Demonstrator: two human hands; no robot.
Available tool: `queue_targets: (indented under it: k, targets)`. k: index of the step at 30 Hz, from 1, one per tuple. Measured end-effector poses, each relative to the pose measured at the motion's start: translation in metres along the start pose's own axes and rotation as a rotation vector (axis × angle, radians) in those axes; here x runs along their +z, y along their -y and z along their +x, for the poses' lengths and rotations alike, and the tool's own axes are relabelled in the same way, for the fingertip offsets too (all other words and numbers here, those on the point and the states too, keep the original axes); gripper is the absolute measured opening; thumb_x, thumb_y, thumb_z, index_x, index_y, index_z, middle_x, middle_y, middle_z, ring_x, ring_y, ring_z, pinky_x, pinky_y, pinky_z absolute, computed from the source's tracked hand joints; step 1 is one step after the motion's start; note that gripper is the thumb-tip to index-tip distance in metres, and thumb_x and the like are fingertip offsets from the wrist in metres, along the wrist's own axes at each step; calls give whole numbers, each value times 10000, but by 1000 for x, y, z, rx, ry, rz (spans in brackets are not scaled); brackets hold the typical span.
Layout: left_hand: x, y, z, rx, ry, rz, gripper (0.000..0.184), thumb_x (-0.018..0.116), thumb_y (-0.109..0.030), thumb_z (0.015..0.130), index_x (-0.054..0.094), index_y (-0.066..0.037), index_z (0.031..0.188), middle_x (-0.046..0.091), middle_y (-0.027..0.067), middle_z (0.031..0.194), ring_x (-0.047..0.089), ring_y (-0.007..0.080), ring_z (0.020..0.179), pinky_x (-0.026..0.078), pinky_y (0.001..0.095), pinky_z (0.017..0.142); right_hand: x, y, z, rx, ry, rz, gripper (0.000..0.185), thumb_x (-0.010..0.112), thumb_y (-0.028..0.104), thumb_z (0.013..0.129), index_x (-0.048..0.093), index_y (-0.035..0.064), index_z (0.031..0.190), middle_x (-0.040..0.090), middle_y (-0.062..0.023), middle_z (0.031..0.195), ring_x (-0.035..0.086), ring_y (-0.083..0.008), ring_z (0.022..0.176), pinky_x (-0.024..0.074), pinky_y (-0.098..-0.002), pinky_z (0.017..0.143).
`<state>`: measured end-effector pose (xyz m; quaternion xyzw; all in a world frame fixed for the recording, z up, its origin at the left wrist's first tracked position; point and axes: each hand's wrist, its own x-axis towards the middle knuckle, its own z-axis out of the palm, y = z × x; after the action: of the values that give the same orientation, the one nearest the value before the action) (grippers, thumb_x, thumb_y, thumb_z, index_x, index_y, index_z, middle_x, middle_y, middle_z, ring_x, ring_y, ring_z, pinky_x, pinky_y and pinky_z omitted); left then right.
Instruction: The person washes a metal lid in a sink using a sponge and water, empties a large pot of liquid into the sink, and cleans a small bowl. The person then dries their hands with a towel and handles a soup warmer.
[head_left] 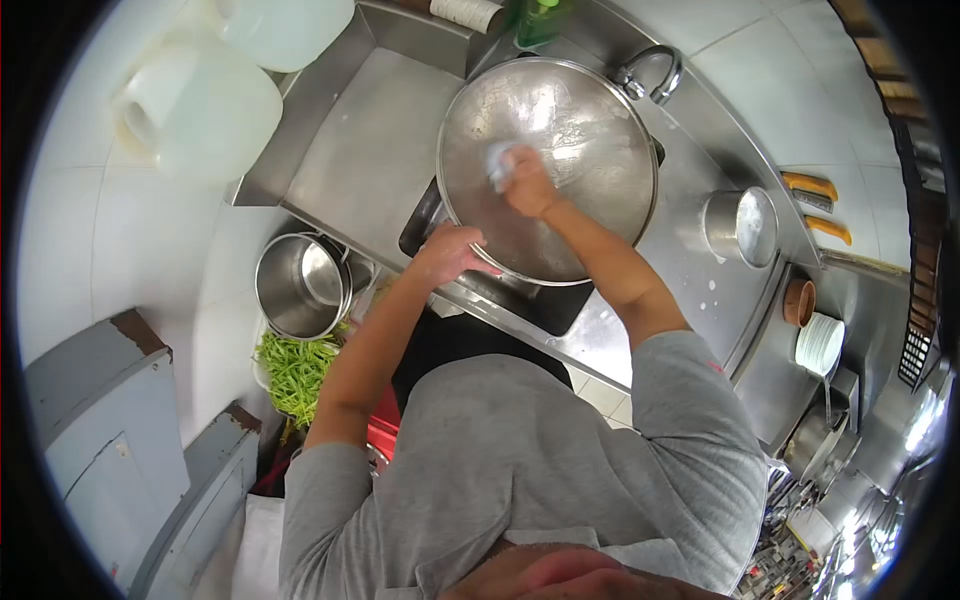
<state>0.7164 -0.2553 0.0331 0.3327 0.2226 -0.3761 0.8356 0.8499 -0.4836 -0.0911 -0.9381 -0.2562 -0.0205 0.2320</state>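
- The white pad (497,166) is gripped by the right hand (527,180), its fingers closed over it, and is pressed against the inside of the round metal pan (592,165).
- The near-left rim of the same pan is gripped by the left hand (455,256), which is closed around the edge, below and to the left of the right hand.
- The pan is set over the sink (570,314), so that the basin is largely covered; its dark corners are seen just beside the left hand and below the right hand.
- Wet, shiny streaks are shown on the pan's surface around and to the right of the right hand.
- The metal counter (345,140) is spread out ahead of the left hand and on to the right of the right hand.
- The faucet (652,76) is placed ahead and to the right of the right hand, just past the pan's far rim; the green bottle (540,22) is stood straight ahead of that hand.
- Nested metal pots (303,287) are kept to the left of the left hand, with green vegetables (298,375) heaped nearer the body.
- A small metal pot (740,226) is rested on the counter, well to the right of the right hand.
- Plastic jugs (215,110) are seen far ahead and left of the left hand.
- Yellow-handled tools (812,187) and stacked white plates (820,342) are found farthest to the right hand's right.
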Motion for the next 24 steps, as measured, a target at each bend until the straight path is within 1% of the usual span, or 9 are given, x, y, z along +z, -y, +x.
queue_targets:
  k: [2, 5, 8, 11, 15, 19, 21, 22, 24]
  targets:
    - [-7, 6, 4, 22, 16, -9, 414, 551, 46, 824, 520, 94, 1234, 585, 220, 1208, 635, 438, 1048, 558, 633, 846, -24, 33, 9, -289, -4, -39, 377, 631, 197, 812, 588, -16, 1121, 570, -222, 1171, 508, -396, 1112, 408, -476, 997]
    - [-18, 6, 9, 54, 61, -2, 401, 554, 50, 819, 524, 91, 1216, 579, 214, 1205, 628, 434, 1055, 559, 639, 841, -54, -30, 26, 235, 86, -299, 372, 630, 168, 795, 590, -21, 1114, 562, -231, 1176, 501, -416, 1123, 395, -483, 1030]
    - [7, -10, 1, 31, 15, -49, 402, 559, 45, 813, 525, 87, 1211, 575, 206, 1201, 620, 427, 1070, 563, 642, 826, -63, 4, -36, 132, 347, -150, 370, 664, 159, 781, 593, -16, 1100, 554, -243, 1194, 500, -424, 1123, 400, -477, 1036]
    - [-4, 0, 10, 22, -14, -12, 416, 558, 37, 807, 523, 78, 1220, 571, 191, 1195, 619, 414, 1068, 569, 642, 805, -46, 12, -31, -73, 72, 11, 299, 641, 120, 738, 604, -10, 1005, 569, -220, 1095, 515, -410, 1067, 429, -454, 945]
    - [-6, -6, 11, -4, 29, 10, 434, 547, 31, 799, 524, 58, 1231, 576, 168, 1174, 631, 384, 1025, 581, 632, 774, -12, 29, -14, 186, -176, -7, 240, 638, 59, 711, 627, 16, 947, 589, -237, 1016, 538, -416, 1022, 440, -481, 903]
    - [-15, 0, 23, 33, -32, 50, 443, 551, 19, 793, 526, 50, 1234, 583, 168, 1186, 630, 369, 1035, 593, 615, 746, -74, 118, -15, 280, 476, 712, 196, 704, 51, 663, 635, 30, 845, 633, -199, 922, 600, -376, 962, 499, -456, 801]
    - [-7, -6, 15, 24, -42, 69, 452, 565, 2, 796, 523, 41, 1245, 575, 163, 1196, 621, 369, 1068, 597, 614, 743, -78, 124, 13, 289, 465, 711, 220, 726, 59, 657, 637, 41, 857, 644, -183, 950, 618, -372, 938, 512, -444, 793]
    - [-8, -5, 17, 11, -44, 69, 459, 566, -1, 797, 518, 39, 1252, 574, 162, 1194, 621, 369, 1064, 597, 615, 743, -75, 121, 28, 298, 459, 712, 233, 737, 63, 654, 639, 47, 864, 650, -175, 964, 627, -370, 927, 519, -438, 789]
    - [-4, -10, 18, 20, -40, 77, 474, 567, -4, 801, 507, 37, 1269, 572, 166, 1195, 622, 373, 1056, 597, 620, 745, -61, 104, 71, -85, -157, 449, 195, 689, 23, 675, 654, 47, 866, 669, -157, 945, 641, -360, 919, 519, -438, 813]
